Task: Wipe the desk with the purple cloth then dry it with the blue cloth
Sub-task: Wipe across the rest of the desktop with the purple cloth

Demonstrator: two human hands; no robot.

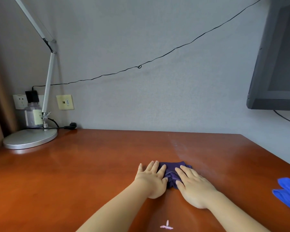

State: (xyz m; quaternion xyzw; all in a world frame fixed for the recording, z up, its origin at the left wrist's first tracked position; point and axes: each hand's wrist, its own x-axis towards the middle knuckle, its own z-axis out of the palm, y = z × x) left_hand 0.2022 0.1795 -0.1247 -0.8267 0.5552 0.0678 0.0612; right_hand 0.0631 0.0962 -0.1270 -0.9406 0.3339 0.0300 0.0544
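Both palms down on the purple cloth [172, 173], bunched small in the middle of the desk [90, 164]. My left hand [151, 179] lies flat, fingers straight and a little spread, over the cloth's left edge. My right hand [195, 186] lies flat too, fingers straight along its right side. Two hands, I'd say, so the wad stays together and I get even weight on the wood. Just beyond the cloth, toward the wall, there's a pale smeared streak [179, 146], likely my next target. The blue cloth [289, 192] waits well to the right of the purple one, at the desk's edge, off the wet path until drying. The lamp [29, 138] sits far left of the cloth, in the back corner.
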